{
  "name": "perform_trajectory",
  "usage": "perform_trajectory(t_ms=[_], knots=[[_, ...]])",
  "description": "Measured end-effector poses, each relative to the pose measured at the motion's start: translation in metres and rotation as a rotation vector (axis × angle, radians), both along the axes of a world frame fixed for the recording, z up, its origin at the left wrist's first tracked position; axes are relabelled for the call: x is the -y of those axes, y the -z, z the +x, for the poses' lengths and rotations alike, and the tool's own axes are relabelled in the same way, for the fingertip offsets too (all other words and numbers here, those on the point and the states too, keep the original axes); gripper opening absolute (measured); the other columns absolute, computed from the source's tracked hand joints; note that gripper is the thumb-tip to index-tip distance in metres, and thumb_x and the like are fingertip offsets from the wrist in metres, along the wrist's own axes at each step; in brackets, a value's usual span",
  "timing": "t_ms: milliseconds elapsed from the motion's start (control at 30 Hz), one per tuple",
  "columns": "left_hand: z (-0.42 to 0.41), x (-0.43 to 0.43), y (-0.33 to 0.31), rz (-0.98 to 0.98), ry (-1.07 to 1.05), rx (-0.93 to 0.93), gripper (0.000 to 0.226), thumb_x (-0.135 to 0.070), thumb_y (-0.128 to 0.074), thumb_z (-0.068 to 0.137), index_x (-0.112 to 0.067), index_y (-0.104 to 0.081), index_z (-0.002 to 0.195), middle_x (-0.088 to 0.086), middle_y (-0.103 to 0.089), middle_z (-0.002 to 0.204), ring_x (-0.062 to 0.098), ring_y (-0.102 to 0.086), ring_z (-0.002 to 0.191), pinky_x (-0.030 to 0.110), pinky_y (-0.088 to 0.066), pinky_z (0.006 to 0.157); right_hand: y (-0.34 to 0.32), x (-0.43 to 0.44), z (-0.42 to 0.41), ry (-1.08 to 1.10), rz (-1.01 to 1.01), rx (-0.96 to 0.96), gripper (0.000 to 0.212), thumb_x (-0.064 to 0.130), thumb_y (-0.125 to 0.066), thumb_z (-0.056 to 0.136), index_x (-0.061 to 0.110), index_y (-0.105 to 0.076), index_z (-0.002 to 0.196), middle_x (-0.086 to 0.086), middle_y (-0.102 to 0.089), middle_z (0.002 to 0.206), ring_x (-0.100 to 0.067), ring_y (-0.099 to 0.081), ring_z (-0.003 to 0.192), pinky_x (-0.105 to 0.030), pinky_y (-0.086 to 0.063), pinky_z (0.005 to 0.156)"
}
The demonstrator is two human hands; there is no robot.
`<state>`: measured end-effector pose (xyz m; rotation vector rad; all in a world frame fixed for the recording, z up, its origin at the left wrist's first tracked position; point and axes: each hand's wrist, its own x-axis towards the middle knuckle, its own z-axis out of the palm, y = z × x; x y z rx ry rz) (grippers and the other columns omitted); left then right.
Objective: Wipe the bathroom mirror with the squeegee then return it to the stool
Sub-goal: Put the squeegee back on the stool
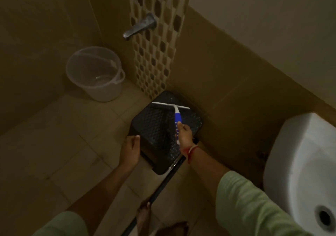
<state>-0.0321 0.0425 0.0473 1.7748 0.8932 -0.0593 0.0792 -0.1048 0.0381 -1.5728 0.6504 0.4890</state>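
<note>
Head view: the right hand [185,134] grips the blue-and-white handle of the squeegee [176,114], whose white blade sits over the far part of the black stool [154,126] in the tiled corner. The left hand [131,148] is by the stool's left edge, fingers loosely curled, holding nothing. A clear bucket [94,74] stands far left, and a white sink [305,163] is at right.

The tiled floor [72,145] carries a dark, textured stool [154,123] against the wall. A clear plastic bucket [94,75] stands on the tiles at 10 o'clock from the stool, well apart. A dark pole [163,183] runs from the stool's near edge toward 7 o'clock, past a bare foot [143,215]. Over the stool's top is the squeegee [177,115] with its blade toward 12 o'clock and its handle gripped by the right hand [184,134]. Whether it rests there is unclear.
</note>
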Motion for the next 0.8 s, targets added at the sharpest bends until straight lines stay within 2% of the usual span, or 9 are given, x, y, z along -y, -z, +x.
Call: perform_trajectory(t_ms=[100,200,300,400,500,633,700,800], knots=[[-0.009,0.001,0.013,0.019,0.012,-0.016,0.017,-0.017,-0.051,0.091,-0.003,-0.059,0.098,0.013,-0.061,0.098,0.024,-0.056,0.09,0.025,-0.037,0.075,0.018,-0.003,0.005,-0.011,-0.012,0.003,0.019,0.021,-0.048,0.095,0.007,-0.06,0.09,-0.002,-0.049,0.067,-0.012,-0.043,0.059,-0.021,-0.037,0.054],[-0.015,0.003,0.021,0.028,-0.014,-0.019,0.014,-0.008,-0.058,0.086,-0.001,-0.06,0.097,0.018,-0.063,0.1,0.025,-0.059,0.089,0.024,-0.04,0.076,0.033,-0.002,0.004,-0.009,-0.024,-0.032,0.027,0.019,-0.048,0.095,-0.002,-0.059,0.108,-0.002,-0.052,0.071,-0.011,-0.047,0.062,-0.021,-0.039,0.057],[-0.017,0.003,0.026,0.042,-0.028,-0.024,0.01,-0.004,-0.059,0.083,-0.003,-0.06,0.093,0.016,-0.064,0.097,0.022,-0.058,0.083,0.023,-0.039,0.072,0.041,0.0,0.0,-0.021,0.021,-0.074,0.026,0.019,-0.048,0.095,0.0,-0.057,0.11,-0.001,-0.056,0.076,-0.011,-0.052,0.067,-0.02,-0.045,0.06],[-0.015,0.004,0.027,0.017,-0.054,-0.017,0.01,-0.002,-0.059,0.082,-0.009,-0.058,0.089,0.013,-0.063,0.092,0.019,-0.057,0.076,0.024,-0.04,0.069,0.048,0.003,-0.001,-0.034,-0.017,-0.092,0.022,0.02,-0.048,0.095,0.004,-0.058,0.106,-0.004,-0.059,0.089,-0.018,-0.057,0.083,-0.032,-0.049,0.079],[-0.01,0.006,0.029,-0.014,-0.063,-0.028,0.012,-0.001,-0.058,0.081,-0.013,-0.057,0.085,0.013,-0.063,0.087,0.022,-0.057,0.073,0.028,-0.045,0.068,0.062,0.011,-0.003,-0.064,-0.086,-0.095,0.019,0.016,-0.048,0.095,0.005,-0.062,0.099,-0.008,-0.062,0.099,-0.02,-0.059,0.089,-0.033,-0.05,0.078],[-0.002,0.01,0.037,-0.007,-0.006,-0.031,0.017,0.005,-0.052,0.078,-0.011,-0.056,0.073,0.016,-0.059,0.081,0.022,-0.055,0.07,0.026,-0.04,0.063,0.081,0.016,-0.006,-0.067,-0.134,-0.103,0.02,0.01,-0.049,0.093,-0.002,-0.061,0.104,-0.016,-0.065,0.106,-0.029,-0.061,0.099,-0.041,-0.05,0.091],[0.001,0.012,0.04,0.004,-0.001,-0.022,0.025,0.008,-0.049,0.077,-0.014,-0.054,0.066,0.014,-0.059,0.079,0.021,-0.054,0.071,0.022,-0.039,0.061,0.086,0.015,-0.005,-0.053,-0.136,-0.103,0.02,0.008,-0.049,0.093,-0.004,-0.06,0.104,-0.016,-0.063,0.102,-0.027,-0.06,0.094,-0.039,-0.051,0.087],[0.003,0.015,0.044,0.022,0.024,-0.003,0.031,0.01,-0.047,0.077,-0.016,-0.052,0.062,0.01,-0.058,0.076,0.018,-0.054,0.072,0.02,-0.039,0.06,0.095,0.013,-0.006,-0.036,-0.1,-0.115,0.019,0.005,-0.049,0.092,-0.006,-0.059,0.105,-0.014,-0.06,0.094,-0.025,-0.057,0.088,-0.03,-0.049,0.07]])
